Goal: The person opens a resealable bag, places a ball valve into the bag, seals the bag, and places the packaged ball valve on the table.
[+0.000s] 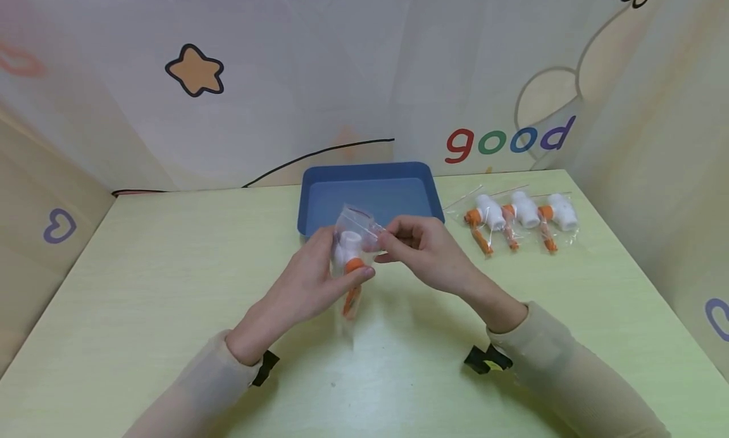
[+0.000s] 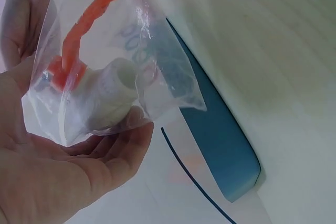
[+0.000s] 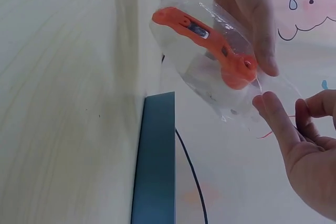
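Note:
A clear zip bag (image 1: 359,219) with a white plastic ball valve (image 2: 107,98) inside is held up over the table. The valve has an orange lever handle (image 3: 202,32), which hangs downward. My left hand (image 1: 302,283) holds the bag from the left, its thumb across the front and its fingers curled behind the white body. With thumb and fingers my right hand (image 1: 429,254) pinches the bag's upper edge near the red zip line. In the right wrist view, that zip edge runs between the fingertips (image 3: 270,98) and thumb.
Behind the hands, a blue tray (image 1: 370,197) stands against the printed backdrop curtain (image 1: 273,77). To its right, several similar bagged valves (image 1: 524,210) lie in a row on the pale table (image 1: 171,286). Curtains hang along both sides.

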The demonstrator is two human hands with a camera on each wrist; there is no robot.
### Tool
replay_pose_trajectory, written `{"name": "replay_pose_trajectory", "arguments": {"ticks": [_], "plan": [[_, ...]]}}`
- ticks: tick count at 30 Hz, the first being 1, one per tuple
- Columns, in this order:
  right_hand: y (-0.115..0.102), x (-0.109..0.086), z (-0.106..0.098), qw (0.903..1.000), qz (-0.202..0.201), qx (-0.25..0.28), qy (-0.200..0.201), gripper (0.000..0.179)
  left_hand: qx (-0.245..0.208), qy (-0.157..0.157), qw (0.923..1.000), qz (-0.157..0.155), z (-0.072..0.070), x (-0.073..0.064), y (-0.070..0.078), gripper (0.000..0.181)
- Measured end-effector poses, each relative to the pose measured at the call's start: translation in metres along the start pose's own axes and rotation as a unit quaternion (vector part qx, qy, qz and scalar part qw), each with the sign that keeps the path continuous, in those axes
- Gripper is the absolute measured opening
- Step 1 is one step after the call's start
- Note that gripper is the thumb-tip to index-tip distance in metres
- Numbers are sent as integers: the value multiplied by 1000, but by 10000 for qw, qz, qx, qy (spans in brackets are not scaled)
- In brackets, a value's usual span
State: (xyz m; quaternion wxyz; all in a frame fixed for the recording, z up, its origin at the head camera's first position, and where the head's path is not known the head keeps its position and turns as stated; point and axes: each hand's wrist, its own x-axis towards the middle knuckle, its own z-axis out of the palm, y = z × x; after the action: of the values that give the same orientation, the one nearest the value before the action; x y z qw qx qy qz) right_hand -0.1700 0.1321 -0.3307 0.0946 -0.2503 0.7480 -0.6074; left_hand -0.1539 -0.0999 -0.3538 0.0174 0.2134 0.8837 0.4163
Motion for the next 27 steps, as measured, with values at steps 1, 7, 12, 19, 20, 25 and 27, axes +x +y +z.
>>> {"name": "replay_pose_trajectory", "arguments": {"ticks": [1, 7, 12, 19, 20, 25, 27], "plan": [[0, 0, 0, 10000, -16, 43, 21, 13, -89, -24, 10000, -8, 0, 0, 0, 79], [-1, 0, -4, 9998, -52, 153, 75, 13, -731, -280, 9969, -116, -1, 0, 0, 80], [-2, 0, -8, 9997, -19, 105, 205, 14, -1004, -389, 9940, -187, -2, 1, 0, 80], [-3, -1, -11, 9995, -92, 148, 270, 13, -1071, -296, 9936, -226, -6, 1, -1, 61], [-3, -1, -11, 9995, -95, 172, 264, 13, -1046, -253, 9940, -214, -6, 1, -2, 57], [-4, -3, -12, 9995, -63, 186, 246, 14, -1179, -59, 9930, 51, -6, 1, -5, 41], [-4, -3, -13, 9995, -45, 172, 242, 14, -1245, -8, 9921, 155, -6, 1, -6, 37]]}}
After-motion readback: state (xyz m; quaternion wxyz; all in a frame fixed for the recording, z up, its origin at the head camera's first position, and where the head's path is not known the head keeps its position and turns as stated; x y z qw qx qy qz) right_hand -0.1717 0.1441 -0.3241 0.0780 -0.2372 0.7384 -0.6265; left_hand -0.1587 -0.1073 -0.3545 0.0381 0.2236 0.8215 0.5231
